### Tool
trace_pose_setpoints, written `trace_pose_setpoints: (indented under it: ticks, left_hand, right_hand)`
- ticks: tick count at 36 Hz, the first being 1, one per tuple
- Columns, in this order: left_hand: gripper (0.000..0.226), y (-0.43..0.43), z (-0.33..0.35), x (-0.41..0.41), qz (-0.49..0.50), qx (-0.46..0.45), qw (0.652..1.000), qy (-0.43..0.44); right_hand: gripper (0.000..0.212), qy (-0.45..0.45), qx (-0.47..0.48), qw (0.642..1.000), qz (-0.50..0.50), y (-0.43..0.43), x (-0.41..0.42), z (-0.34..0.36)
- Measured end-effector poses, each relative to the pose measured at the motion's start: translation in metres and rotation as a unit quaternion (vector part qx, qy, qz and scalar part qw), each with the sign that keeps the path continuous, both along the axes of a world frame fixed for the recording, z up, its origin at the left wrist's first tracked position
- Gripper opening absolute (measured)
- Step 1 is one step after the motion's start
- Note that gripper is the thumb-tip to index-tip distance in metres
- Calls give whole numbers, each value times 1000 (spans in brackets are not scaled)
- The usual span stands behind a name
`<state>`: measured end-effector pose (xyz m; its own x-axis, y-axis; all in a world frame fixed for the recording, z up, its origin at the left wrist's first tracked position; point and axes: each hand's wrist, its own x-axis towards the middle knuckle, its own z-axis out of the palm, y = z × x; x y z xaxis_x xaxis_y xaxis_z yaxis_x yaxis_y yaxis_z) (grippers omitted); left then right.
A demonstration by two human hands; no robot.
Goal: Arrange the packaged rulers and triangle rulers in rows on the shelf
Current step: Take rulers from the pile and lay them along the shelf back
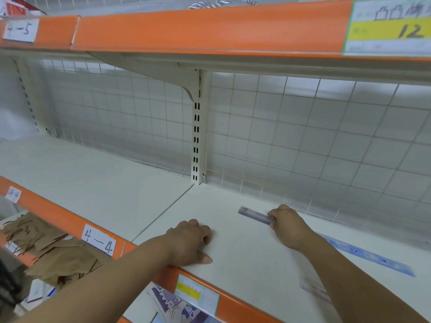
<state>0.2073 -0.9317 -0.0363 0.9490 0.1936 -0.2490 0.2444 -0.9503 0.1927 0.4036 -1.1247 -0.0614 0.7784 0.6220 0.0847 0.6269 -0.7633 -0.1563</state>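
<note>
A purple packaged ruler (255, 215) lies on the white shelf (116, 183) near its back, and my right hand (288, 226) grips its near end with curled fingers. A longer blue ruler (370, 257) lies flat on the shelf to the right of my right forearm. A pale pink package (313, 289) shows partly under that forearm, near the front edge. My left hand (190, 242) rests on the shelf at its front edge, fingers curled under and thumb stretched out, holding nothing.
A white wire grid (303, 136) backs the shelf, with a slotted upright post (197, 136) in the middle. An orange-edged shelf (210, 29) hangs overhead. Below left lie brown paper bags (53, 255); printed packages (175, 304) sit under the front edge.
</note>
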Motion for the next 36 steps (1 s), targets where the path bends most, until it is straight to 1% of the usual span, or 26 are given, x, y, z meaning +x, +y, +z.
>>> trace_pose_setpoints:
  ticks: [4, 9, 14, 17, 19, 22, 26, 32, 36]
  left_hand:
    - [42, 0, 0, 0, 0, 3, 1000, 0]
    - [41, 0, 0, -1, -1, -2, 1000, -4]
    - [41, -1, 0, -1, -1, 2, 1000, -3]
    - [41, -1, 0, -1, -3, 10, 1000, -5]
    - [41, -2, 0, -1, -2, 17, 1000, -5]
    - [41, -2, -1, 0, -2, 20, 1000, -5]
    - [42, -3, 1, 0, -7, 14, 1000, -6]
    - [44, -14, 1, 7, -29, 7, 999, -10]
    - [44, -32, 0, 16, -55, 12, 998, -19]
  right_hand:
    - [16, -23, -22, 999, 23, 3, 1, -1]
    - [19, -50, -42, 997, 26, 5, 2, -4]
    - [20, -53, -46, 997, 18, 5, -2, -4]
    - [17, -57, -33, 998, 17, 3, -6, -2]
    - [11, -53, -10, 998, 13, -1, -10, 1]
    - [9, -50, 23, 998, 0, -8, -16, 5]
    - [20, -43, 39, 998, 5, -24, -23, 7]
    - [20, -43, 25, 999, -13, -55, -37, 13]
    - [23, -21, 35, 998, -40, -80, -51, 19]
